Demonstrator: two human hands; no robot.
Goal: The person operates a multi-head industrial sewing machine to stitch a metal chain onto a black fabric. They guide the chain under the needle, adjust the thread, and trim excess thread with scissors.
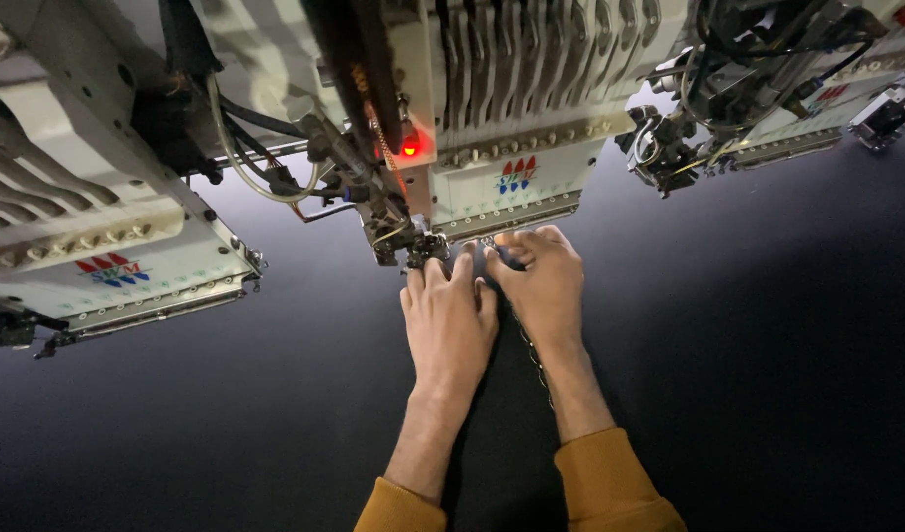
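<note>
Head view, looking down on a multi-head embroidery machine over a wide sheet of black fabric. Both hands sit side by side just below the centre embroidery head, at about 12 o'clock from the wrists. The left hand lies palm-down and flat on the cloth, fingers extended toward the needle area; it grips nothing, and appears to press the fabric down, likely to keep it taut and still under the head. The right hand is just beside it at 2 o'clock, the two touching or nearly so, with its fingers curled inward toward 10 o'clock at the foot of the head; whether they pinch a thread or only rest on the cloth I cannot tell, as the fingertips are dark against the fabric. A thin line of pale stitching or chain runs from between the hands toward 6 o'clock, beside the right forearm, so the worked spot lies directly under the fingertips. A red indicator lamp glows on the head at 11 o'clock from the hands. A second embroidery head stands well apart at 9 o'clock, and a third, with cables, at 2 o'clock; both hang over the same cloth. Mustard-coloured sleeves show at the bottom edge.
</note>
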